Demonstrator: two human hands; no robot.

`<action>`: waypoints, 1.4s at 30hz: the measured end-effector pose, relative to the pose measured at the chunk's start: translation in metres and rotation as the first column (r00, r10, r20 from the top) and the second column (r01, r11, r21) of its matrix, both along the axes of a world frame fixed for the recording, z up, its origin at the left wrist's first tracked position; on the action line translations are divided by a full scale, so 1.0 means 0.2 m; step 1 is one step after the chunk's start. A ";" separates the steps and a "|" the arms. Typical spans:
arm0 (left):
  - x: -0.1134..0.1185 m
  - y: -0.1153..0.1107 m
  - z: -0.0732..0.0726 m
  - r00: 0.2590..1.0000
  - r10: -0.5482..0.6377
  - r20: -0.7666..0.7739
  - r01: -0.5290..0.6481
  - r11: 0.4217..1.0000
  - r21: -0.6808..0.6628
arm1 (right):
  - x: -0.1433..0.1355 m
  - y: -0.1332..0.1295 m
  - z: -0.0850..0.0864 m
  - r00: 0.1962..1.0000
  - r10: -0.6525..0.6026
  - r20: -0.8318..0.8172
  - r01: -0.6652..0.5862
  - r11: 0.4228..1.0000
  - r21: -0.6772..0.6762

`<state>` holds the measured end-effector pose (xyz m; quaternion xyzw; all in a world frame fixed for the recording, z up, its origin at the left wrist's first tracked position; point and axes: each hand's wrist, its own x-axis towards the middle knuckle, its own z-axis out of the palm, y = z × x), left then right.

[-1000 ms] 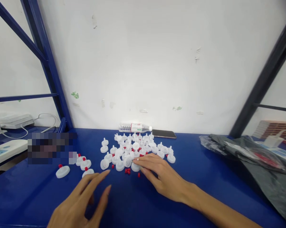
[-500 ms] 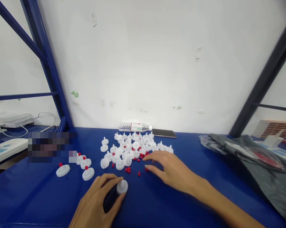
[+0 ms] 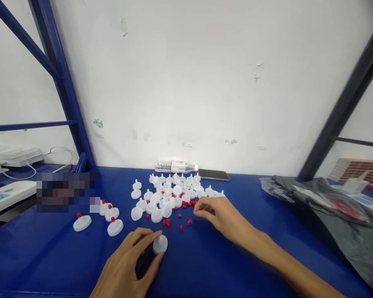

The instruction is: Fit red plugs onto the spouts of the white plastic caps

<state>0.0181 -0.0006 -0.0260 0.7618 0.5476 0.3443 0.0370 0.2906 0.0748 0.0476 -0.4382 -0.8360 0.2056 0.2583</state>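
Note:
In my left hand [image 3: 130,260], a white bottle lid with a nozzle [image 3: 160,245] is held between thumb and forefinger near the front of the blue table. My right hand [image 3: 216,211] has thumb and fingertips drawn together at the right side of some small red caps [image 3: 190,222]; whatever is in the pinch is hidden. A heap of white nozzle lids [image 3: 157,215] lies beyond both hands, with more red caps [image 3: 167,223] scattered along its front and right. To the left stand several white lids with red tips [image 3: 115,227].
A clear plastic bottle [image 3: 177,166] lies along the wall beside a dark phone [image 3: 213,174]. Grey plastic bags [image 3: 323,207] cover the table's right side. At the left are a white power strip [image 3: 13,194] and a blue metal frame [image 3: 67,103].
My right hand has drawn slightly right and its fingers have closed together. A red cap now lies apart in front of the heap. The left hand and its lid have barely moved.

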 end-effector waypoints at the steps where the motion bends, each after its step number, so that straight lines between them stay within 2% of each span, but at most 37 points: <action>1: 0.00 0.00 0.00 1.000 -0.022 0.006 0.022 0.999 -0.026 | -0.01 -0.01 0.01 0.999 0.004 -0.042 -0.004 1.000 0.001; 3: 0.00 -0.01 0.01 0.997 -0.073 0.020 0.074 0.995 -0.064 | -0.04 -0.05 0.02 0.988 0.056 -0.144 -0.054 0.998 0.022; 5: 0.01 -0.02 0.01 0.993 -0.111 0.028 0.113 0.990 -0.089 | -0.09 -0.09 0.02 0.955 0.159 -0.249 -0.154 0.987 0.039; 8: 0.01 -0.03 0.00 0.992 -0.118 0.035 0.121 0.987 -0.108 | -0.15 -0.15 -0.01 0.898 0.259 -0.356 -0.280 0.960 -0.007; 14: 0.00 -0.03 0.00 0.992 -0.117 0.040 0.123 0.976 -0.182 | -0.22 -0.20 -0.09 0.881 0.316 -0.353 -0.337 0.941 0.000; 20: 0.02 -0.05 0.02 0.996 -0.085 0.001 0.083 0.976 -0.202 | -0.24 -0.19 -0.13 0.917 0.264 -0.299 -0.295 0.954 -0.060; 23: 0.04 -0.05 0.02 0.999 -0.055 0.000 0.054 0.979 -0.195 | -0.24 -0.19 -0.12 0.910 0.273 -0.311 -0.304 0.951 -0.055; 25: 0.02 -0.04 0.03 1.000 -0.008 0.011 0.010 0.984 -0.180 | -0.22 -0.17 -0.10 0.913 0.236 -0.333 -0.260 0.965 -0.031; 28: -0.08 0.00 0.07 0.991 0.132 -0.005 -0.131 0.977 -0.169 | -0.15 -0.12 -0.06 0.943 0.116 -0.311 -0.082 0.989 0.122; 30: -0.18 0.03 0.12 0.959 0.281 -0.048 -0.285 0.939 -0.192 | -0.09 -0.08 -0.03 0.966 0.045 -0.254 0.018 0.970 0.244; 33: -0.30 0.07 0.16 0.928 0.366 -0.068 -0.372 0.907 -0.199 | -0.03 -0.03 -0.03 0.992 -0.028 -0.126 0.062 0.960 0.274; 35: -0.31 0.08 0.18 0.919 0.384 -0.089 -0.394 0.901 -0.182 | -0.02 -0.02 -0.05 0.999 -0.024 -0.030 0.030 0.973 0.230; 38: -0.26 0.06 0.19 0.914 0.387 -0.120 -0.400 0.911 -0.104 | -0.04 -0.02 -0.07 0.999 0.028 0.037 -0.036 0.975 0.220; 42: -0.14 -0.01 0.18 0.913 0.402 -0.072 -0.385 0.905 0.181 | -0.08 -0.04 -0.10 0.991 0.121 0.054 -0.130 0.963 0.235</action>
